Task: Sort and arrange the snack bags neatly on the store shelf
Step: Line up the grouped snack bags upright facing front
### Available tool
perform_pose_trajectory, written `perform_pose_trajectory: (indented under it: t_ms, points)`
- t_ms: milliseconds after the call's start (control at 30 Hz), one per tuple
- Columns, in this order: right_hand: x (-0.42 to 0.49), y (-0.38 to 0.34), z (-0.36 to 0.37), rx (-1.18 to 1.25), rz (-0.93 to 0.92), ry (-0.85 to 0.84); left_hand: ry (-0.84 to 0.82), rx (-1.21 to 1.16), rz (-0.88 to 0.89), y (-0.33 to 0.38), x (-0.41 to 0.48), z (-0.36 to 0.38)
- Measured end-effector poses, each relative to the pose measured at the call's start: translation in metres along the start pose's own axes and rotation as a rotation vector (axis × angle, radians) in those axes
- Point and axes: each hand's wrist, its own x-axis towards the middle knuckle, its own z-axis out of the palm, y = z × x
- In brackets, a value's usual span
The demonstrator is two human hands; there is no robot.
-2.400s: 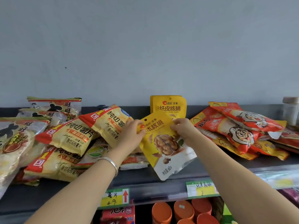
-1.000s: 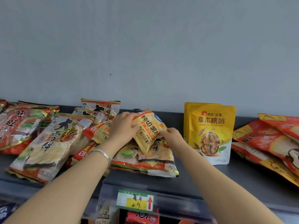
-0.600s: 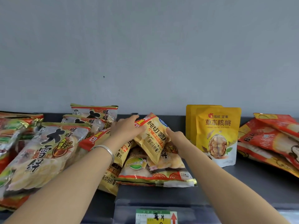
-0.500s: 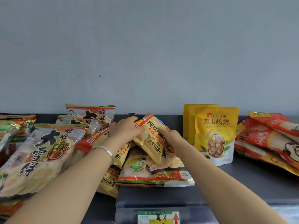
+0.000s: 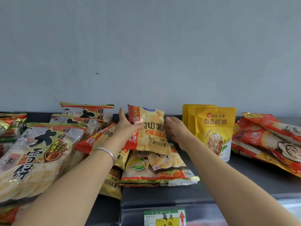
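My left hand [image 5: 126, 126] grips a yellow potato chip bag [image 5: 152, 132] by its left edge and holds it upright above the pile. My right hand [image 5: 177, 129] lies with straight fingers against the bag's right edge, slightly blurred. Under the bag lies a flat rice cracker bag [image 5: 156, 167] with a green label. More chip bags of the same kind [image 5: 97, 137] lie tilted under my left wrist. Two yellow walnut pouches [image 5: 215, 128] stand upright just right of my right hand.
Large rice cracker bags [image 5: 37, 154] are piled at the left, more behind them [image 5: 86, 111]. Red cartoon-face snack bags [image 5: 268, 141] are stacked at the right. The dark shelf [image 5: 228, 181] shows bare in front of the pouches. A price tag [image 5: 164, 217] hangs on the front edge.
A walnut pouch I held earlier now stands upright by the other. Both hands moved to the chip bag, which has been lifted from tilted to upright; my right hand has straightened out.
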Motion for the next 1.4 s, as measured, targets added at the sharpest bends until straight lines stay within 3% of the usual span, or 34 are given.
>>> perform_pose_trajectory:
  t_ms: [67, 200, 333, 500, 800, 1400]
  points:
    - [0.000, 0.009, -0.003, -0.247, 0.141, 0.059, 0.029, 0.066, 0.002, -0.004, 0.000, 0.004]
    - [-0.005, 0.030, -0.007, -0.456, 0.374, -0.054, 0.065, 0.091, 0.020, -0.013, 0.002, 0.007]
    - [-0.002, 0.041, -0.010, -0.318, 0.403, -0.080, 0.139, 0.065, 0.038, -0.021, 0.003, 0.006]
    - [-0.002, 0.033, -0.008, -0.177, 0.298, -0.027, 0.202, 0.005, 0.066, -0.025, 0.005, 0.006]
    - [-0.023, -0.001, -0.033, -0.083, 0.026, 0.129, 0.265, -0.416, 0.062, -0.020, 0.008, 0.008]
    - [-0.077, -0.024, -0.087, -0.197, -0.317, 0.232, 0.351, -0.470, 0.149, 0.021, -0.038, 0.027]
